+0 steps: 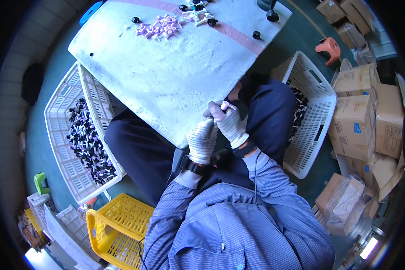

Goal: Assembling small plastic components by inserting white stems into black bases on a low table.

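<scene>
Both my hands wear striped work gloves and meet just past the near corner of the white-topped table. Between the thumb and fingers of my right hand is a small pale pink plastic piece. My left hand is closed right against the right one; what its fingers hold, if anything, is hidden. Farther off on the table lies a pile of similar pink pieces. Behind it are white pieces mixed with black knobs.
A white crate at my left holds many black, white and pink pieces. Another white crate stands at my right with similar pieces. A yellow crate sits at lower left. Cardboard boxes are stacked at far right, near an orange stool.
</scene>
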The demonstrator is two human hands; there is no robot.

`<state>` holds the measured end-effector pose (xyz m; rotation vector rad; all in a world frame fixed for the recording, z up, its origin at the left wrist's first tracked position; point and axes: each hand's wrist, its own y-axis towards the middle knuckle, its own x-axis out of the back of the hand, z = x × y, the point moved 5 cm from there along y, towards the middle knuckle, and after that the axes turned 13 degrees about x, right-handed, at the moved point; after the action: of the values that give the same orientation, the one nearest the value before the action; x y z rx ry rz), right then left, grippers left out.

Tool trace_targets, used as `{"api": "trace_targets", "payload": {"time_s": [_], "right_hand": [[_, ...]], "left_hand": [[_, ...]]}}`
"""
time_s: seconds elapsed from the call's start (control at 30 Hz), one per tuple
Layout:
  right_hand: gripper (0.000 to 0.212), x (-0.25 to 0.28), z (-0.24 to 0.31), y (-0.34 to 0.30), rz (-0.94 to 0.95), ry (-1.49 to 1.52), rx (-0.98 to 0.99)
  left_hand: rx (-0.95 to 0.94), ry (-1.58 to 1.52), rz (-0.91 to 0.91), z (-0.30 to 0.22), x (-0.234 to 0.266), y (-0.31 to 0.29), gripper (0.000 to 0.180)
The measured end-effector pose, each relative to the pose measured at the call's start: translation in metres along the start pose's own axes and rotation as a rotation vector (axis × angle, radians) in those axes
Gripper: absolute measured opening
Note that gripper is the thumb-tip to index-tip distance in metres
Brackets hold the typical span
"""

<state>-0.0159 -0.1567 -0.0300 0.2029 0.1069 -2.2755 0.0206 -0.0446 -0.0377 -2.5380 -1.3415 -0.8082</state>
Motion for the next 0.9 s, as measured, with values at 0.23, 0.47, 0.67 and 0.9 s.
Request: {"api": "trace_targets", "payload": {"time_s": [0.23,0.47,0.67,0.9], "right_hand": [[0.031,0.015,0.042,0.050,-0.017,-0.300,0.287],[0.026,0.006,0.100,0.090,-0.193,-0.442,0.673],[0.018,0.043,-0.011,0.083,-0.265,-0.825,0.689],[0.014,0.044,0.000,0.092,-0.202,-0.648,0.525]], "left_hand": [[-0.063,-0.014,-0.038,-0.007,-0.005,0.007,0.026],[-0.032,-0.006,0.083,-0.003,-0.007,0.009,0.029],[-0.115,-0.027,0.048,-0.006,-0.002,0.005,0.024],[-0.036,0.027,0.114,-0.006,-0.013,0.009,0.019]]}}
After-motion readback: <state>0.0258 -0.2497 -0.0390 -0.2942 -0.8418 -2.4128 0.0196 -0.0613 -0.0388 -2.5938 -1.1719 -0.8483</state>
